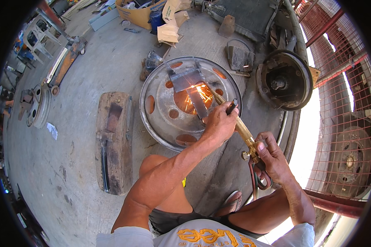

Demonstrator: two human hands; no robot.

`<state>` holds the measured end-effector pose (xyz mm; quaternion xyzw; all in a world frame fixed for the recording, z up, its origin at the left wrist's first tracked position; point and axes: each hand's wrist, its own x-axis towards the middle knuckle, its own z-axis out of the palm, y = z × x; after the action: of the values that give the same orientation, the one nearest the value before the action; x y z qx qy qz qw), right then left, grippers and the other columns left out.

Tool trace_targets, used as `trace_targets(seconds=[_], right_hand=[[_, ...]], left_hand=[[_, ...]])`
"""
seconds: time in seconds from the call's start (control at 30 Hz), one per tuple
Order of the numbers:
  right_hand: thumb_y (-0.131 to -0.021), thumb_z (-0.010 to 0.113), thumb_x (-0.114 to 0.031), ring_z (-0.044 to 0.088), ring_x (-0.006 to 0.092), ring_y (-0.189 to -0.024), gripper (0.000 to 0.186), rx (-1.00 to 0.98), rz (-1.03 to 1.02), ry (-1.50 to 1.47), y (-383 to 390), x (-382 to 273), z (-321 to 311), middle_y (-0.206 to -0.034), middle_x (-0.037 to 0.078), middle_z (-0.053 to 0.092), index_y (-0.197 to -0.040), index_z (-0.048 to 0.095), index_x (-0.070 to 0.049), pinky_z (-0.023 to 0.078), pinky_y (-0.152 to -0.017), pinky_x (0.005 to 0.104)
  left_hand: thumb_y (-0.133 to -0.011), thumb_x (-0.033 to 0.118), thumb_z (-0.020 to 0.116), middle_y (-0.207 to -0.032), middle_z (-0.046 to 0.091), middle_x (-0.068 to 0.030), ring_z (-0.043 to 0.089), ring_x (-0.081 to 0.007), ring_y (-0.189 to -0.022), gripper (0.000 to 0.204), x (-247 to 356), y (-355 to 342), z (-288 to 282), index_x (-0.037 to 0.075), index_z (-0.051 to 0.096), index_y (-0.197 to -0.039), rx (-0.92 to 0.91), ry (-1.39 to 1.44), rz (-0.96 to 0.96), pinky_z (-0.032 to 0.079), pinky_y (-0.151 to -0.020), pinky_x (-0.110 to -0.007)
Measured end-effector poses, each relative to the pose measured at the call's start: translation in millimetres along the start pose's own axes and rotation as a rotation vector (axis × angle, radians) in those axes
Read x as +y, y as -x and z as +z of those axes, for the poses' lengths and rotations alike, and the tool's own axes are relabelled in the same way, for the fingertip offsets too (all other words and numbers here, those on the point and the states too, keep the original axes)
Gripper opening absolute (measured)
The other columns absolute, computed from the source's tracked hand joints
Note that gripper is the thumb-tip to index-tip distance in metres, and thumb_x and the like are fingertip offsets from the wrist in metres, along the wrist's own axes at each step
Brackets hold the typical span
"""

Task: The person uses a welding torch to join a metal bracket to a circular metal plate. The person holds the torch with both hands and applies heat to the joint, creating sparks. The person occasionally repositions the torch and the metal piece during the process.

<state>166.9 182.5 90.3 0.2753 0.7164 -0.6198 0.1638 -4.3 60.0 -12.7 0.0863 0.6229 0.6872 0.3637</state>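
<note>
A brass cutting torch (245,132) slants across in front of me, its tip throwing orange sparks (196,95). My left hand (219,125) is closed around the front of the torch, and a short black stick (231,106) pokes up from the same fist. Farther back, my right hand (273,159) grips the torch's rear end beside its brass valve knob (245,155). Under the sparks lie a dark steel plate (186,78) and a narrow steel strip (199,103). They rest on a large round steel wheel (160,125) with holes, lying flat.
Hoses (255,181) hang below my right hand. Left of the wheel lies a worn rectangular block (111,164) with a black handle. A brake drum (283,80) sits at right, near a red wire-mesh fence (329,107). A cardboard box (138,14) stands at the back.
</note>
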Motion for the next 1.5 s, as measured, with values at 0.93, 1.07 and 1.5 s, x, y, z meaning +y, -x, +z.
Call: trace_targets(seconds=[0.93, 1.07, 1.5], right_hand=[[-0.112, 0.055, -0.048, 0.054, 0.0120, -0.045, 0.036, 0.010, -0.018, -0.026, -1.7, 0.8, 3.5, -0.082, 0.011, 0.067, -0.128, 0.041, -0.018, 0.041, -0.039, 0.0241], [-0.111, 0.061, -0.042, 0.050, 0.0119, -0.041, 0.037, 0.052, -0.020, -0.033, -2.2, 2.4, 6.0, -0.080, 0.012, 0.067, -0.126, 0.036, -0.019, 0.038, -0.037, 0.0236], [-0.113, 0.058, -0.042, 0.051, 0.0123, -0.041, 0.036, 0.043, -0.042, -0.027, -2.3, 2.0, 6.6, -0.081, 0.014, 0.068, -0.124, 0.033, -0.018, 0.039, -0.037, 0.0237]], left_hand=[[-0.111, 0.021, 0.060, -0.100, 0.064, -0.0067, 0.070, -0.0155, -0.084, 0.033, 1.9, 2.1, -4.2, -0.004, 0.065, -0.132, 0.013, -0.016, 0.003, 0.070, -0.072, -0.037], [-0.110, 0.020, 0.060, -0.099, 0.065, -0.0063, 0.069, -0.0148, -0.083, 0.033, 0.1, 0.8, -4.1, -0.004, 0.065, -0.132, 0.014, -0.020, 0.007, 0.070, -0.071, -0.036], [-0.110, 0.020, 0.060, -0.097, 0.065, -0.0056, 0.069, -0.0138, -0.082, 0.034, -0.5, 1.9, -3.5, -0.005, 0.066, -0.133, 0.025, 0.000, 0.017, 0.069, -0.071, -0.036]])
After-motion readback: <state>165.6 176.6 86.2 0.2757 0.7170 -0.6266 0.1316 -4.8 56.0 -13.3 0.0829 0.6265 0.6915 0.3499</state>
